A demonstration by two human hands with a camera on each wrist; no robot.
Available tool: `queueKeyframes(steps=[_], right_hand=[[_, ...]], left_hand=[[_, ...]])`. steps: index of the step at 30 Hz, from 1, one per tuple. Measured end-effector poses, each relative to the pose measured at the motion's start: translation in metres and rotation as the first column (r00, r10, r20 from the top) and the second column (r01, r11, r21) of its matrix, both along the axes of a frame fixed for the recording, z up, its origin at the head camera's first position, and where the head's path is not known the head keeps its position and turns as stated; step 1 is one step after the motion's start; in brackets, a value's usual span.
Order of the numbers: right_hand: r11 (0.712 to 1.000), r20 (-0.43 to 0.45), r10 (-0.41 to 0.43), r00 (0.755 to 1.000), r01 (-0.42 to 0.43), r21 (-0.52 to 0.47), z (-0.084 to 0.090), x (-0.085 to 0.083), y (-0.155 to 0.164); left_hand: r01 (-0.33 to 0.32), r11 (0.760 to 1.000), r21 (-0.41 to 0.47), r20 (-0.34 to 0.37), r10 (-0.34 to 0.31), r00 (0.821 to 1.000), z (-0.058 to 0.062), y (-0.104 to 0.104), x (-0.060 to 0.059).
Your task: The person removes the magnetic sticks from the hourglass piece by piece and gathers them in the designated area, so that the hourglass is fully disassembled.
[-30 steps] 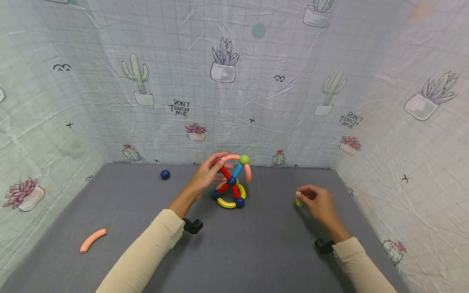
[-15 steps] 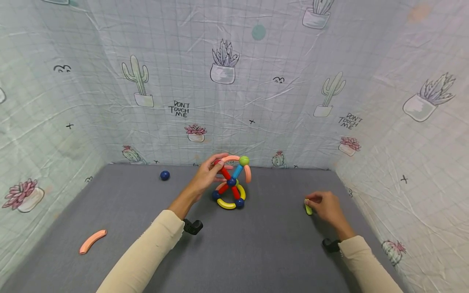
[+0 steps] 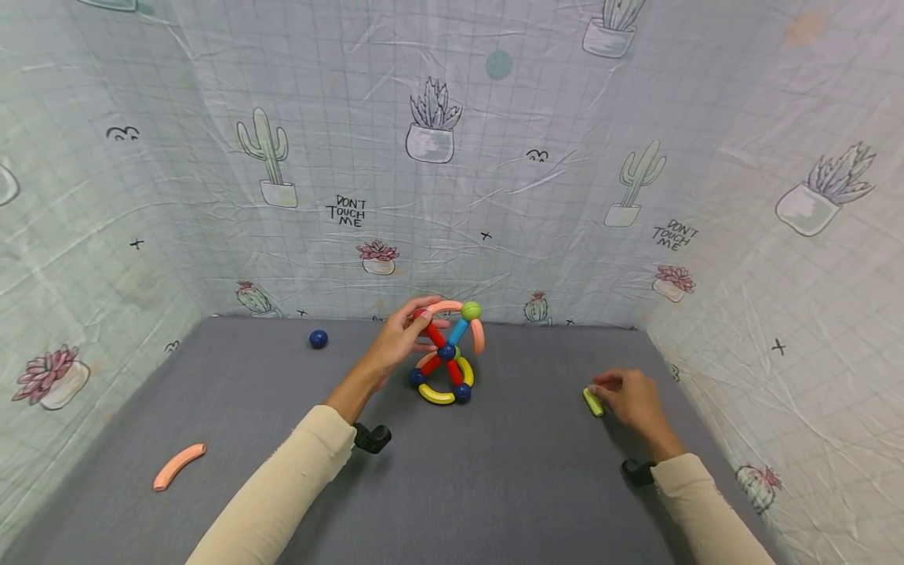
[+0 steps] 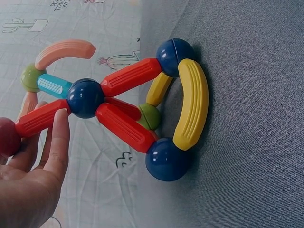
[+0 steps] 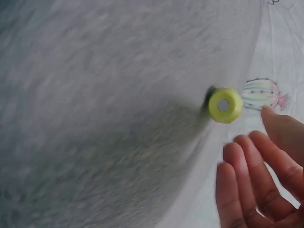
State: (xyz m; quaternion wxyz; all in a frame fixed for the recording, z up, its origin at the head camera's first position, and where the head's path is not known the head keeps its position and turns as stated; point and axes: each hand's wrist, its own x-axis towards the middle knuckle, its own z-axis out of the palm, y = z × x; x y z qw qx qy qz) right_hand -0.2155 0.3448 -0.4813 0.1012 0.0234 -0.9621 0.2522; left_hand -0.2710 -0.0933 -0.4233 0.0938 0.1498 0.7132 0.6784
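Observation:
A structure of magnetic rods and balls (image 3: 447, 351) stands on the grey surface near the back. My left hand (image 3: 399, 339) holds it by its upper left, at the red ball (image 4: 8, 137) and the red rod (image 4: 42, 118). Below, red rods run from a blue ball (image 4: 86, 98) down to a base with blue balls, a green ball and curved yellow rods. Peach curved rods and a light blue rod meet at the upper green ball (image 3: 470, 311). On the right, a short yellow-green rod (image 3: 593, 402) lies beside my right hand (image 3: 631, 400); the fingers (image 5: 256, 161) are apart from it.
A loose blue ball (image 3: 318, 339) sits at the back left. Farther forward on the left lies a curved peach rod (image 3: 180, 466). Cactus-patterned cloth (image 3: 452, 196) hangs behind and along both sides of the grey surface (image 3: 494, 486).
My right hand has moved right and slightly nearer, lowered the yellow-green rod to the surface and let it go. The left hand and the structure have stayed in place.

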Motion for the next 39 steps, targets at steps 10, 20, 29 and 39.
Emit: queueKeyframes(steps=[10,20,29,39], right_hand=[[0.995,-0.089,0.044,0.995,-0.052,-0.089,0.024,-0.008,-0.047],[0.875,0.02,0.246,0.969,-0.213,-0.435,0.05,-0.033,-0.117],[0.719,0.141,0.413,0.9,-0.228,-0.656,0.064,-0.06,-0.165],[0.512,0.171,0.584,0.793,-0.196,-0.836,0.074,-0.087,-0.193]], left_hand=[[0.0,1.0,0.0,0.012,0.0,1.0,0.001,0.001,0.001],[-0.008,1.0,-0.011,0.028,0.008,1.0,0.0,0.0,-0.002],[0.015,1.0,-0.019,0.046,-0.014,0.999,0.003,-0.001,-0.004],[0.003,1.0,-0.026,0.056,-0.002,0.998,0.003,-0.002,-0.004]])
